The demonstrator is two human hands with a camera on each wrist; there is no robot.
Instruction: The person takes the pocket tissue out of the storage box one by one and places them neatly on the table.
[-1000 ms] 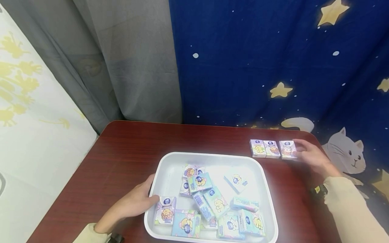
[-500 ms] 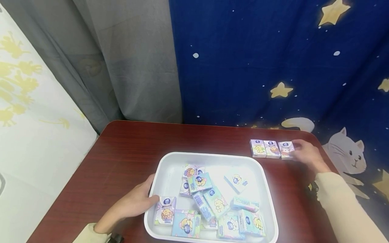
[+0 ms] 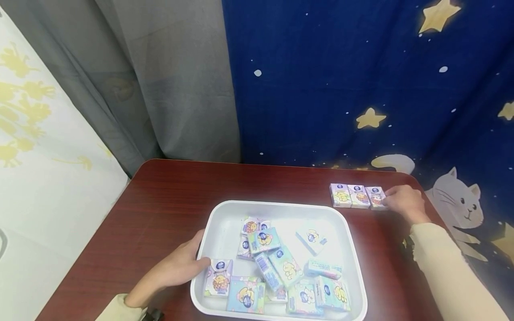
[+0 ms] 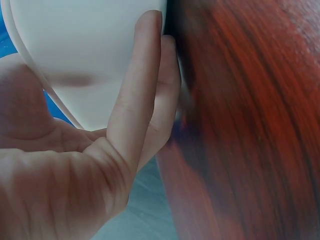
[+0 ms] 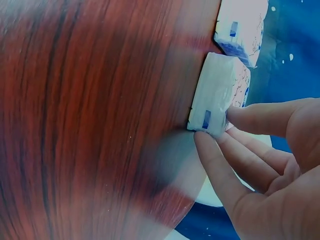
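Note:
Along the back right of the table, three small purple-white tissue packs lie in a row. The right hand (image 3: pixel 405 201) pinches the rightmost tissue pack (image 3: pixel 376 196), its thumb on the top and a finger against the end in the right wrist view. Close to its left lie the middle tissue pack (image 3: pixel 359 196) and the leftmost tissue pack (image 3: pixel 340 195). The left hand (image 3: pixel 178 264) grips the left side of a white tray (image 3: pixel 273 204), thumb over the rim. In the left wrist view, its fingers lie along the tray's outer wall (image 4: pixel 90 45).
Several more tissue packs, blue (image 3: pixel 246 296) and purple (image 3: pixel 218 277), lie jumbled inside the tray. The dark red table (image 3: pixel 192 183) ends at a grey curtain (image 3: pixel 188 89) and a blue star-patterned curtain (image 3: pixel 305 98). A white panel (image 3: pixel 52 200) stands at the left.
The right hand has slid the rightmost tissue pack leftward, narrowing the gap to the middle pack. The left hand and the tray have stayed put.

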